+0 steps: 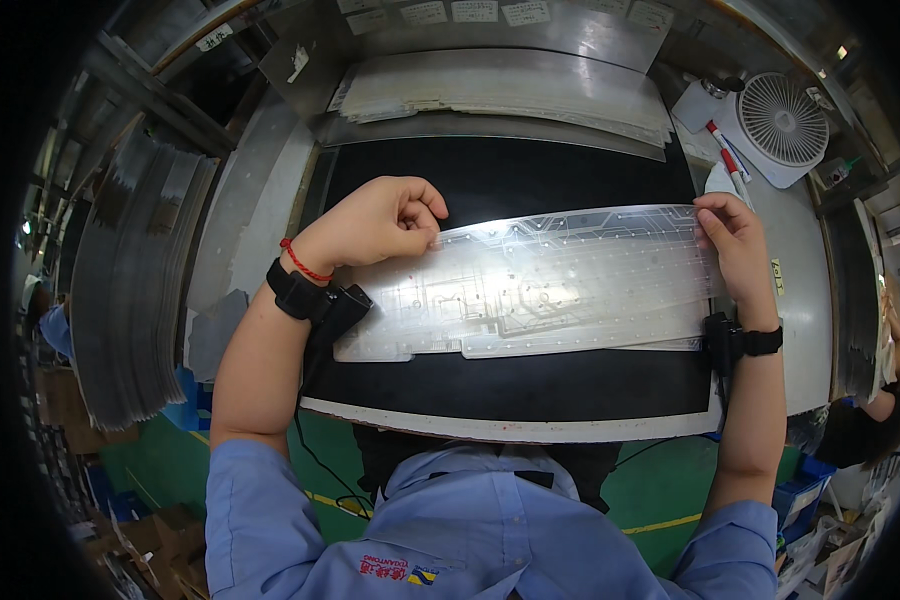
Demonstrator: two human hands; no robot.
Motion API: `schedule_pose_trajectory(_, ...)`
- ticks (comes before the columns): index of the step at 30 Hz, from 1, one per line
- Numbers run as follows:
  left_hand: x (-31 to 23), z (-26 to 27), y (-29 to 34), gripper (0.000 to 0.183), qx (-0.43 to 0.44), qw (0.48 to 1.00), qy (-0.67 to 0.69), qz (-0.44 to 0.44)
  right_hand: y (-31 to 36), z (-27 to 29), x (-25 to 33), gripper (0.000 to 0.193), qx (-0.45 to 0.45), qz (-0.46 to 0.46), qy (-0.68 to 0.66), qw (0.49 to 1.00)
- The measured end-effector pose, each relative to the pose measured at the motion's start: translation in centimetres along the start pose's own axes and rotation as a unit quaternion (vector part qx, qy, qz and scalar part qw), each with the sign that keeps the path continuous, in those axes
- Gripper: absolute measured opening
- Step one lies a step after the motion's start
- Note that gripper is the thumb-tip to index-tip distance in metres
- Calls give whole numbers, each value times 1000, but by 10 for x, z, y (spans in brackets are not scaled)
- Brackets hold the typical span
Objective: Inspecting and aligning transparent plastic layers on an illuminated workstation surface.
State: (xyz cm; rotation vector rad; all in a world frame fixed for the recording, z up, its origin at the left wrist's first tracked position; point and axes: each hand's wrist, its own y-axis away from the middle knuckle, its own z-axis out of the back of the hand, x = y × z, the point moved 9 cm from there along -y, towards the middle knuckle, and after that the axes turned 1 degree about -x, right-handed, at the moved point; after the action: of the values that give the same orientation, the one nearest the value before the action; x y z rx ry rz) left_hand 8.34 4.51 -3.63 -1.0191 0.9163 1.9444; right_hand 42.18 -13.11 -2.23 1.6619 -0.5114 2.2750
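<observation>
Grey sheet stack (140, 270) at 9 o'clock; left hand (390, 220) at 11, black band and red cord on its wrist, fingers curled, thumb at the printed sheet's upper edge, can't tell if it's gripping; pale sheet stack (500, 85) at 12, behind the black mat (510, 385); printed sheet (530, 290) mid-view, a touch toward 3, long, silvery, circuit-like traces, lying over the mat, notched on its 6 o'clock edge; red-and-white marker (722, 152) at 2; right hand (735, 240) between 2 and 3, thumb and forefinger pinching the sheet's 2 o'clock corner, well apart from the left; white fan (785, 120) at 2, farther out than the marker.
</observation>
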Motion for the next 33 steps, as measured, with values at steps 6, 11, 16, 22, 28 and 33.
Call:
schedule_pose_trajectory(6,4,3,-1,19,-25,999,32,16,0,1,-1,12,-4,-3,6,1000)
schedule_pose_trajectory(11,-5,0,1,18,-2,998,-51,-31,0,0,-1,12,2,-5,-1,1000)
schedule_pose_trajectory(16,14,23,-2,20,-88,996,6,13,-1,7,-5,12,-15,-3,6,1000)
schedule_pose_trajectory(22,48,73,2,36,-235,954,183,42,-4,24,-15,13,-70,-9,-24,997)
schedule_pose_trajectory(28,53,72,-6,26,-214,965,149,35,-4,32,-17,16,-115,-25,-36,992)
schedule_pose_trajectory(33,63,87,-7,21,-250,953,171,8,-4,29,-19,27,-81,-29,-31,996)
